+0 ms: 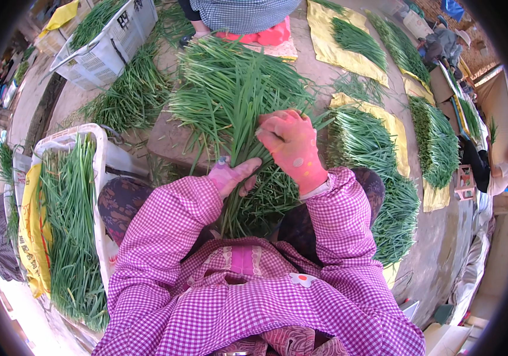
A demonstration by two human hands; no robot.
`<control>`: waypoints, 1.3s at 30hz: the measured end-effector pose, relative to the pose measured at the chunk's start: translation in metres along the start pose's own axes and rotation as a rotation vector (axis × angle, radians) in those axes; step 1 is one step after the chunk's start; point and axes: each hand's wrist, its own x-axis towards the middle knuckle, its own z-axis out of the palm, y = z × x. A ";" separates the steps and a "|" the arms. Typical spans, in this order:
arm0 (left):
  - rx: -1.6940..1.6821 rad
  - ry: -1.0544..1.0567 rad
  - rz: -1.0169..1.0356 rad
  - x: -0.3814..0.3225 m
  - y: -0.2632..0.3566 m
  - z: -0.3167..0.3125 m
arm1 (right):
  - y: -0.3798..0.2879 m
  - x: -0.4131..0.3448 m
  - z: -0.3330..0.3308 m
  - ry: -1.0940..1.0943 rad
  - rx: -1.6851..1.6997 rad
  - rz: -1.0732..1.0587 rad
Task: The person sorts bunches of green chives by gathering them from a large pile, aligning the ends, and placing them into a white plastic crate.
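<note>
My left hand [235,176], in a pale pink glove, is closed around the lower part of a bunch of long green leafy stalks, which look like garlic chives [241,129]. Just to the right, my right hand [290,149], in a coral-pink dotted glove, has its fingers curled at the side of the bunch; whether they pinch any stalks is hidden. Beyond my hands a large pile of chives [209,82] lies on a low board [174,140]. More loose leaves [272,196] lie below my hands, between my knees.
At left stands a white plastic crate [99,147] full of chives, with a yellow sack [31,236]. Another crate [107,55] is at upper left. Sorted chives [361,142] lie on yellow sacking [396,129] at right. A person [245,15] sits opposite; others are at far right.
</note>
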 end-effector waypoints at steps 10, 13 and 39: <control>-0.259 0.112 -0.041 0.008 -0.005 -0.010 | 0.009 0.006 -0.020 0.253 0.417 0.093; -0.217 0.124 -0.003 0.007 -0.009 -0.008 | 0.005 0.005 -0.013 0.124 0.013 -0.083; -0.295 0.110 0.062 0.008 -0.006 -0.005 | 0.020 0.013 -0.033 0.555 0.632 0.294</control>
